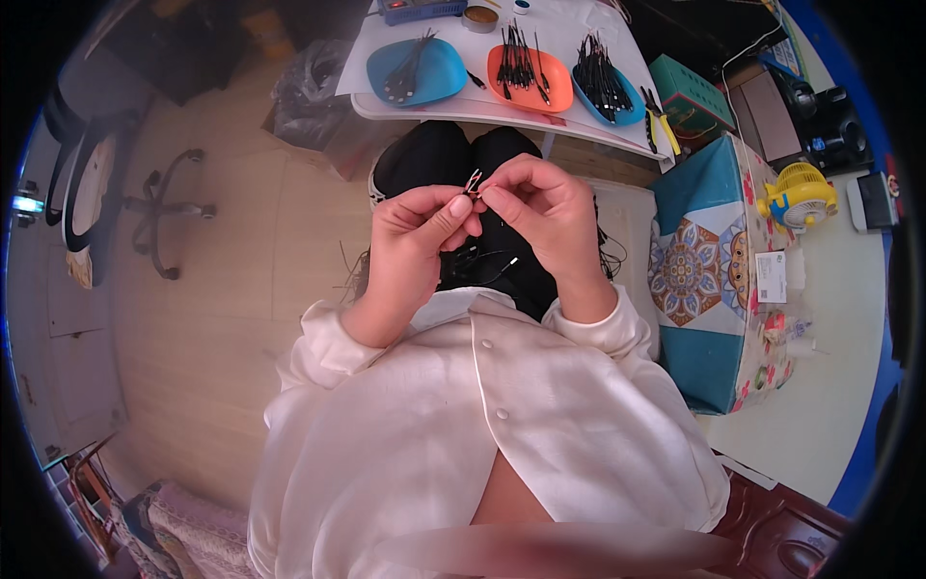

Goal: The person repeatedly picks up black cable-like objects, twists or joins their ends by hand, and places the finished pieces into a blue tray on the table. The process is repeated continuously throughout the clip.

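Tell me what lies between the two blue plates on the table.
In the head view, an orange plate holding black cables lies between them; a small black plug-like piece lies just left of it.

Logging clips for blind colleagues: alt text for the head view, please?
A left hand and right hand hold thin wires above a black-clad lap. Beyond, two blue plates and an orange plate of dark cables rest on a white table.

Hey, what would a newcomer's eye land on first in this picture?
Probably the bare left hand and right hand, meeting over the black-trousered lap around thin red and white wires. Beyond them, a shallow blue dish, an orange dish and another blue dish hold dark cables on the white table. A small yellow fan stands out at the right.
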Action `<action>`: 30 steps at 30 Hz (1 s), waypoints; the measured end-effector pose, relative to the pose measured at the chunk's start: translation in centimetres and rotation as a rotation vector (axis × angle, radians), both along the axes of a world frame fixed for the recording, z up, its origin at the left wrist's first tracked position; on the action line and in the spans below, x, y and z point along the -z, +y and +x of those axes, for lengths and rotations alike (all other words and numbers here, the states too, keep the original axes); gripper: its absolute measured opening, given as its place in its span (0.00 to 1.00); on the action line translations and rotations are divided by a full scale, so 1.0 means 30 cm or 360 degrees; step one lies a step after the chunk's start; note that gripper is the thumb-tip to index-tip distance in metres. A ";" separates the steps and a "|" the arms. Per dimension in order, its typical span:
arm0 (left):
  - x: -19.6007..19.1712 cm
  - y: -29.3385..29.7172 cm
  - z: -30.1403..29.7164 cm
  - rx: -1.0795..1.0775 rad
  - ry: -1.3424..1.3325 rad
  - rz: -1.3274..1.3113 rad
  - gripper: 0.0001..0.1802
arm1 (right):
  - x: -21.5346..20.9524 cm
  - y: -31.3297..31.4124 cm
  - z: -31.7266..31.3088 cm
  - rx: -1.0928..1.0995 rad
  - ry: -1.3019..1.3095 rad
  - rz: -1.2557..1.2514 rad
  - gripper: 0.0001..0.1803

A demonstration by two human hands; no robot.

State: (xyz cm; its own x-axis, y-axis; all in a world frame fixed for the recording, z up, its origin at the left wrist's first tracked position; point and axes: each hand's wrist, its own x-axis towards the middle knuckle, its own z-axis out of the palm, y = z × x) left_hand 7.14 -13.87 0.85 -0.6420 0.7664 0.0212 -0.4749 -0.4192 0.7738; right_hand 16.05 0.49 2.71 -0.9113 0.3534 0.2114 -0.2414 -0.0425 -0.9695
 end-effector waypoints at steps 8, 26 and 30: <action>0.004 -0.007 -0.003 0.0149 -0.0144 0.0151 0.08 | 0.032 -0.006 -0.017 -0.0400 0.0060 -0.0879 0.05; -0.020 -0.065 -0.031 0.0131 0.0957 -0.0107 0.02 | 0.027 -0.004 -0.004 -0.0857 -0.0253 -0.1255 0.07; -0.021 -0.113 -0.069 0.0082 0.0745 -0.0151 0.05 | 0.082 -0.034 -0.050 -0.0781 -0.0281 -0.1164 0.13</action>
State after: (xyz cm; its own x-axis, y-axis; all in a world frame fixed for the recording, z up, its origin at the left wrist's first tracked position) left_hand 5.08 -17.26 1.49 -0.5410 0.8097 0.2275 -0.0846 -0.3215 0.9431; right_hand 14.57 -0.54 0.25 -0.9931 -0.0932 -0.0708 0.1163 -0.7230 -0.6810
